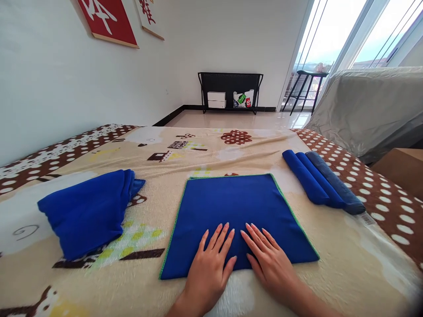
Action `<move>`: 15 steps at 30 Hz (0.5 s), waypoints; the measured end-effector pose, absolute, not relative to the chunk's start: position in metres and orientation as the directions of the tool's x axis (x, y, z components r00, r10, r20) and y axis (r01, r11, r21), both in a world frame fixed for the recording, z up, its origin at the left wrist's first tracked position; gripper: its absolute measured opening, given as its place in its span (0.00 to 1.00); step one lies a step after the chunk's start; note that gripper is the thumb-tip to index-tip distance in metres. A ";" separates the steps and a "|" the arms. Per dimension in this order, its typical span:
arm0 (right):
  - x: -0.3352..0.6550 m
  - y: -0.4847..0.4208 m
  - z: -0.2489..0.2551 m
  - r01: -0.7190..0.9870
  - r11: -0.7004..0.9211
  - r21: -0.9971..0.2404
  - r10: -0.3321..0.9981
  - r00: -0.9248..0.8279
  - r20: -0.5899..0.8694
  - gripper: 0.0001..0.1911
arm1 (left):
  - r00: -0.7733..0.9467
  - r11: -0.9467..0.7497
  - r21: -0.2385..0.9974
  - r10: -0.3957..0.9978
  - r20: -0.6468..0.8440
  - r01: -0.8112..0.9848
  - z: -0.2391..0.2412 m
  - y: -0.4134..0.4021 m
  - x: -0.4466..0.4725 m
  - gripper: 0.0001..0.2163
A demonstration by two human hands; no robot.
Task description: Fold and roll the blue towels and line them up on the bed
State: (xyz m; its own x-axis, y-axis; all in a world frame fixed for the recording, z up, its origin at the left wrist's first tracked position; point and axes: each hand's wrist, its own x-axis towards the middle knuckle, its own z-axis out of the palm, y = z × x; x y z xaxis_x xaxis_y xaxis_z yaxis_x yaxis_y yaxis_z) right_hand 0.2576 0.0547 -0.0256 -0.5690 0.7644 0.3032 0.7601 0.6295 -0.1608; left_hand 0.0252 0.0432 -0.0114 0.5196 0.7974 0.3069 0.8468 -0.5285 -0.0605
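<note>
A blue cloth [228,200] with green stitched edges lies spread flat in front of me on the patterned blanket. My left hand [211,259] rests palm down on its near edge, left of the middle, fingers stretched out. Beside it, my right hand [269,259] lies flat on the same edge, fingers also extended. Neither hand grips the fabric. Off to the left sits a loosely folded heap of blue cloths [89,207]. On the right, several rolled cloths [317,182] lie side by side, two bright blue and one darker.
The cream and brown blanket [165,176] covers the bed. Beyond its far edge, a black rack [231,83] stands against the wall. At the right are a plastic-covered piece of furniture [373,105], a cardboard box [403,171] and a dark stool [306,86] by the window.
</note>
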 end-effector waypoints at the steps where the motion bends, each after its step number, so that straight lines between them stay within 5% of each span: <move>1: 0.269 0.051 -0.026 0.775 0.615 -0.143 0.775 -0.561 0.292 0.35 | 0.506 -0.510 -0.076 0.803 0.315 0.857 -0.011 0.038 0.015 0.29; 9: 0.366 0.026 -0.049 0.875 0.484 -0.027 0.824 -0.445 0.350 0.33 | 0.405 -0.402 -0.096 0.823 0.399 0.910 -0.018 0.001 -0.066 0.31; 15: 0.419 0.019 -0.049 0.822 0.565 -0.077 0.793 -0.514 0.328 0.31 | 0.534 -0.562 -0.058 0.742 0.404 0.825 -0.019 -0.012 -0.117 0.29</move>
